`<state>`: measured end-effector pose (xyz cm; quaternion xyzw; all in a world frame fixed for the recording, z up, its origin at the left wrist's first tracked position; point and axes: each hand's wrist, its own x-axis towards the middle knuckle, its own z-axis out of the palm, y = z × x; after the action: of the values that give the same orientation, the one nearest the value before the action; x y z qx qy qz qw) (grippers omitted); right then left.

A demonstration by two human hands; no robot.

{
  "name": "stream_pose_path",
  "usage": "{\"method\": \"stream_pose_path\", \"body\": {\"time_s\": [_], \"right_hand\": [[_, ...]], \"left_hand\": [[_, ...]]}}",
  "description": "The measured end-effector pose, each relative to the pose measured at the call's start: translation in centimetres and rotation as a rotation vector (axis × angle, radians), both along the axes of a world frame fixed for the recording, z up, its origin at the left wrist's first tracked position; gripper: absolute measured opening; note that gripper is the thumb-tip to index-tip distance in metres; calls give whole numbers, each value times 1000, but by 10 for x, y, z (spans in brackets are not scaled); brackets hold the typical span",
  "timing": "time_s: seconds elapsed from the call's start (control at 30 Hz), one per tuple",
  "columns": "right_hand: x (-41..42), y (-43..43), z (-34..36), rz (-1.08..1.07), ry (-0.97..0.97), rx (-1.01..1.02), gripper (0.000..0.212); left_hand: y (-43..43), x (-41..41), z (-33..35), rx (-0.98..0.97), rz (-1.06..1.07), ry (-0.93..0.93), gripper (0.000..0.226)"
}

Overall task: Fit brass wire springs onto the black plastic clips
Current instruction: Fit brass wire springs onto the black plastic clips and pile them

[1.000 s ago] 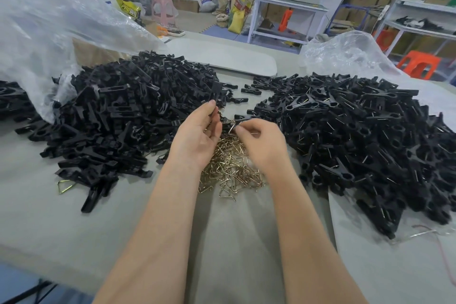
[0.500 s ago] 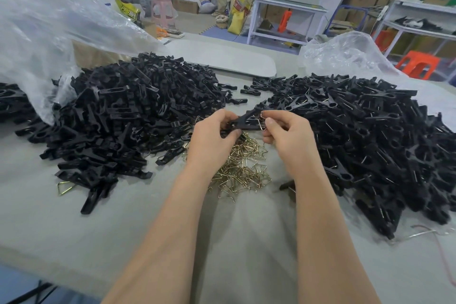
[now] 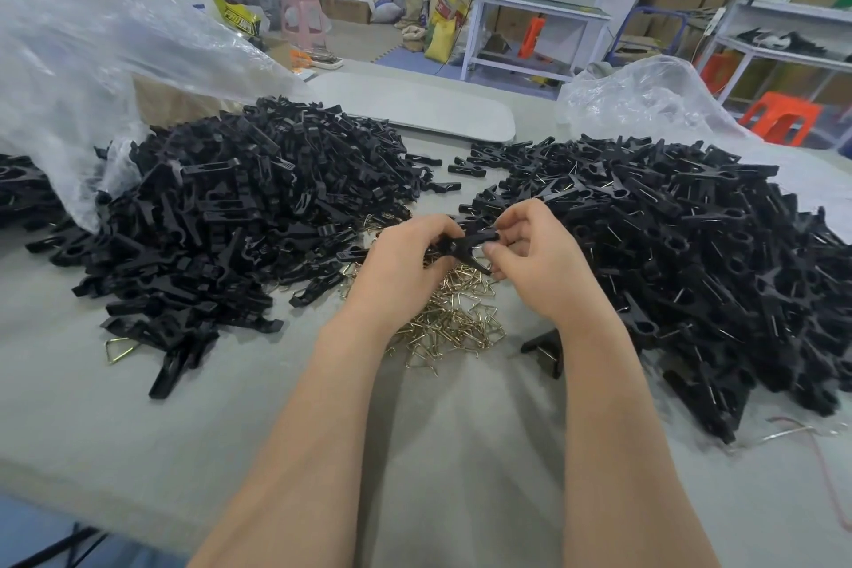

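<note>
Between my two hands I hold one black plastic clip [image 3: 465, 244] above the pile of brass wire springs [image 3: 454, 318] in the middle of the table. My left hand [image 3: 401, 263] grips its left end and my right hand [image 3: 535, 258] pinches its right end. Whether a spring sits on it is hidden by my fingers. A big heap of black clip parts [image 3: 221, 217] lies to the left. Another heap of clips with wire showing [image 3: 691, 254] lies to the right.
The grey table [image 3: 461, 438] holds everything. Clear plastic bags lie at the back left [image 3: 92, 60] and back right [image 3: 645, 101]. One stray brass spring [image 3: 121, 348] rests by the left heap. A single clip [image 3: 546, 348] lies near my right wrist. Shelves and cardboard boxes stand behind.
My hands came up off the spring pile and joined on one black clip, and now they hold it slightly lower and turned, the right fingers working at its end.
</note>
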<state>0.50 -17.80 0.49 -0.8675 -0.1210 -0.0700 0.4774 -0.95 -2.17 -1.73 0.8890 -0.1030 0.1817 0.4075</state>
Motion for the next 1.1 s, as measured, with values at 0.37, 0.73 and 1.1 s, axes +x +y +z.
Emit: {"method": "stream_pose_path", "body": {"time_s": [0.37, 0.73, 1.1], "right_hand": [[-4, -4, 4, 212, 555, 645, 47], [-2, 10, -10, 300, 643, 929, 36], [2, 6, -8, 265, 701, 776, 67]], "left_hand": [[3, -2, 7, -331, -196, 101, 26], [1, -7, 16, -260, -257, 11, 30], [4, -6, 13, -298, -191, 21, 31]]}}
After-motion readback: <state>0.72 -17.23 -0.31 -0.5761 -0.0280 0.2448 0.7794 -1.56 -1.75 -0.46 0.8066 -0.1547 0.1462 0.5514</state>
